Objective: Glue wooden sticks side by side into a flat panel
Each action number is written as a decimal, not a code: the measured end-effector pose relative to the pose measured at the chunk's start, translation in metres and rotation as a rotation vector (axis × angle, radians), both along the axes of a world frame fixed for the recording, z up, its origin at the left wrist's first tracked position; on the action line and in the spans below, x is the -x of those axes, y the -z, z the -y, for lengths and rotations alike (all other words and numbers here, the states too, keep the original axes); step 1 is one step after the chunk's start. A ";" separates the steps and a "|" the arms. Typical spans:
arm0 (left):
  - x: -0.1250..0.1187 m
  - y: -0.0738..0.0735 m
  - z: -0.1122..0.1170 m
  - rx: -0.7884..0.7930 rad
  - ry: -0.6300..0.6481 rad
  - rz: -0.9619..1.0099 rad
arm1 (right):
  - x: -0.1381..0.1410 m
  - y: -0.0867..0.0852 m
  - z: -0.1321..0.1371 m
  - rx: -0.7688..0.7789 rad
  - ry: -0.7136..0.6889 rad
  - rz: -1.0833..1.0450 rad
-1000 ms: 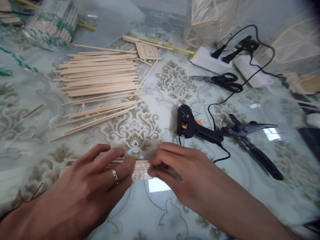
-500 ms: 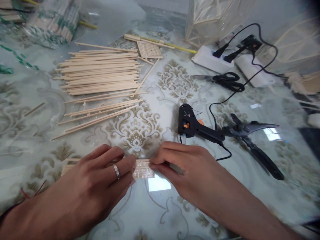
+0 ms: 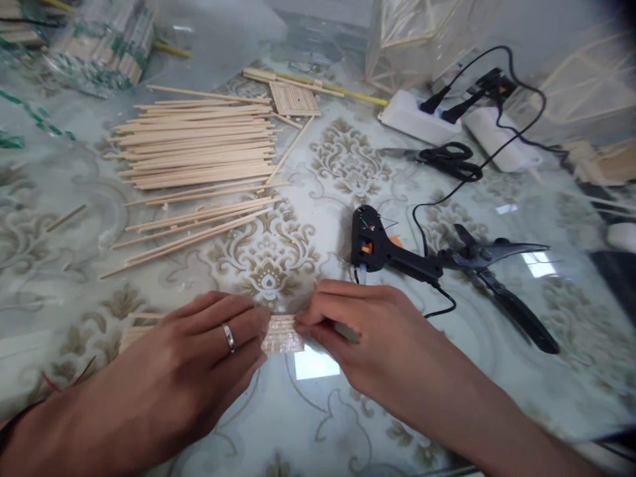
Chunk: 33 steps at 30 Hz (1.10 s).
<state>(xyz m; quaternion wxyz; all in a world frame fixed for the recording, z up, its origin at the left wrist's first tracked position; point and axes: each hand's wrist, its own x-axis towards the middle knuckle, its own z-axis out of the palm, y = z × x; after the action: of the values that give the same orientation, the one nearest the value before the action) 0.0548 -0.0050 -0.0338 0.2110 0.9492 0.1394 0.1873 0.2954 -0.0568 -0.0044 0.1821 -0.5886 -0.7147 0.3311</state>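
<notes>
A small flat panel of thin wooden sticks [image 3: 282, 333], glued side by side, lies on the glass-topped patterned table [image 3: 308, 165] near its front. My left hand [image 3: 199, 361], with a ring on one finger, lies over the panel's left part, fingers pressed down on it. My right hand [image 3: 358, 331] pinches the panel's right end with curled fingers. Most of the panel is hidden beneath both hands.
A heap of long wooden sticks [image 3: 193, 149] lies at the back left. A black glue gun [image 3: 385, 252] and black cutters [image 3: 497, 278] lie to the right, with scissors [image 3: 442, 159] and a white power strip [image 3: 417, 119] behind. A small stick panel [image 3: 294, 99] lies at the back.
Both hands stay on the stick panel and have only shifted slightly. The rest of the table is unchanged.
</notes>
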 end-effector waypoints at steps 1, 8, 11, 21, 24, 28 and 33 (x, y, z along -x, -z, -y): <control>0.000 0.001 0.000 -0.002 0.004 0.016 | 0.000 0.000 0.000 -0.003 0.001 -0.001; 0.000 0.002 0.002 0.014 -0.006 0.064 | -0.002 0.001 0.000 -0.009 -0.003 -0.017; 0.000 0.001 0.003 0.011 -0.015 0.056 | -0.002 0.001 0.000 0.001 -0.006 -0.013; -0.004 -0.003 0.001 0.024 -0.027 0.059 | -0.002 0.003 0.001 0.007 0.000 -0.021; -0.004 -0.003 0.001 0.017 -0.022 0.054 | -0.002 0.003 0.001 0.003 -0.009 -0.022; -0.003 0.000 0.001 0.014 -0.018 0.050 | -0.003 0.002 0.002 -0.003 -0.013 -0.024; -0.004 -0.001 0.002 -0.011 -0.019 0.067 | -0.003 0.004 0.001 0.005 -0.027 -0.019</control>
<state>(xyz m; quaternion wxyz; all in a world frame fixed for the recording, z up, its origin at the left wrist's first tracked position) 0.0584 -0.0067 -0.0328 0.2087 0.9421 0.1403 0.2218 0.2985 -0.0576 -0.0088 0.1831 -0.5760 -0.7201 0.3408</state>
